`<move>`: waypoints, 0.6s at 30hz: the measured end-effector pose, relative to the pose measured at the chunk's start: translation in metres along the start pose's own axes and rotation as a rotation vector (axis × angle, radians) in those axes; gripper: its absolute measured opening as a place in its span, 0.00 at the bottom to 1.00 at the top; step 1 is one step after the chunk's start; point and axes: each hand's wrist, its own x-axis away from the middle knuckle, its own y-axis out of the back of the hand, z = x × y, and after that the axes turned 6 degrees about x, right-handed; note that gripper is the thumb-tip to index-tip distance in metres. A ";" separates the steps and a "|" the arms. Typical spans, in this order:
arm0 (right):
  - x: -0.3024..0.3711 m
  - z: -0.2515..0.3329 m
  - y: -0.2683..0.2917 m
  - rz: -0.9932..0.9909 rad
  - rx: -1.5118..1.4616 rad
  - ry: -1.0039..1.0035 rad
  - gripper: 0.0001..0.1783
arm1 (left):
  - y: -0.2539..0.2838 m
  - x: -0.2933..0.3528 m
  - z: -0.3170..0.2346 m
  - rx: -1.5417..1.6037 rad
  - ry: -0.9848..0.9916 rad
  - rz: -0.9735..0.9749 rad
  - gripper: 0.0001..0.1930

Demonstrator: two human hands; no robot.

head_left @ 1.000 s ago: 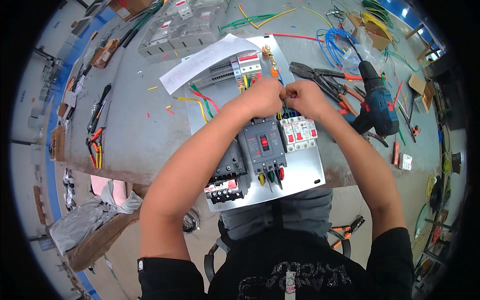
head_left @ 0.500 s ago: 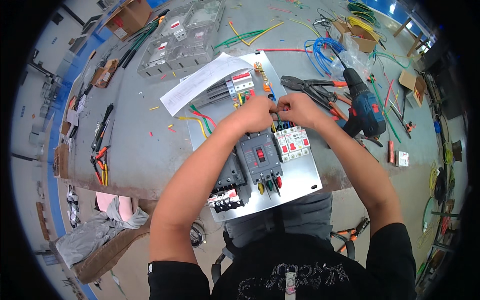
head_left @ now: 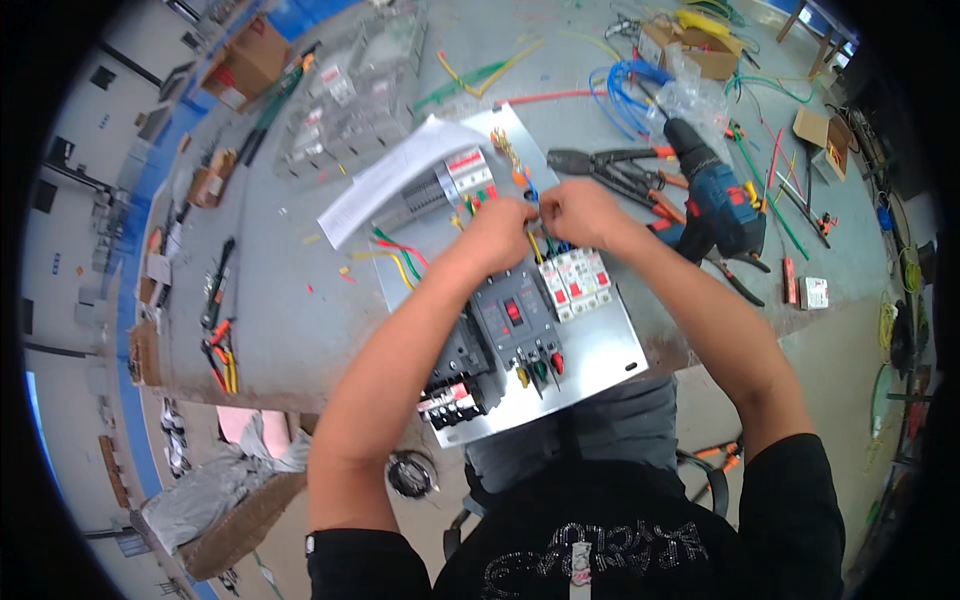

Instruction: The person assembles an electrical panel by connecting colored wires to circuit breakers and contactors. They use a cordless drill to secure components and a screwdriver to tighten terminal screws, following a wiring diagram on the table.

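Observation:
On a metal mounting plate [head_left: 607, 362], my left hand [head_left: 497, 234] and my right hand [head_left: 588, 213] meet fingertip to fingertip. Both are closed in a pinch on thin wire, which the fingers largely cover. Just below them stands a row of small white circuit breakers [head_left: 574, 283] with red switches; yellow and green wires rise from its top. Left of it is a large grey moulded-case breaker [head_left: 513, 312] with a red toggle. Above my left hand sits another white breaker [head_left: 467, 172]. A sheet of paper [head_left: 385, 190] covers part of the plate's far left.
Right of the plate lie crimping pliers [head_left: 610, 170] and a blue cordless drill [head_left: 725, 205]. A blue wire coil [head_left: 625, 95] is behind them. Clear plastic boxes [head_left: 350, 100] stand at the far left. Cutters with red and yellow handles [head_left: 222, 355] lie near the left edge.
The whole view has shifted and blurred slightly. My hands have moved a little up and away from the small breakers, still close together, with a slightly wider gap between the fingertips.

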 end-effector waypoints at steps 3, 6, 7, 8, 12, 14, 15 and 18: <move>0.004 -0.006 0.025 0.259 -0.469 -0.039 0.18 | -0.008 -0.003 0.015 -0.032 0.045 -0.041 0.11; 0.015 -0.022 0.029 0.004 -0.736 -0.059 0.18 | -0.006 -0.008 0.015 -0.042 0.071 -0.032 0.10; 0.019 -0.028 0.025 0.000 -0.757 -0.094 0.18 | -0.006 -0.009 0.015 -0.048 0.071 -0.026 0.09; 0.023 -0.030 0.024 -0.004 -0.776 -0.125 0.18 | -0.006 -0.009 0.014 -0.044 0.077 -0.018 0.09; 0.032 -0.020 0.026 -0.035 -0.743 -0.068 0.19 | -0.006 -0.008 0.014 -0.037 0.076 -0.009 0.08; 0.036 -0.005 0.033 -0.085 -0.552 -0.002 0.20 | -0.006 -0.007 0.011 -0.028 0.058 0.000 0.07; 0.033 -0.002 0.029 -0.070 -0.441 0.055 0.20 | -0.006 -0.006 0.011 -0.030 0.041 -0.016 0.07; 0.026 0.015 0.026 0.000 -0.171 0.131 0.20 | -0.006 -0.004 0.010 -0.029 0.016 -0.059 0.08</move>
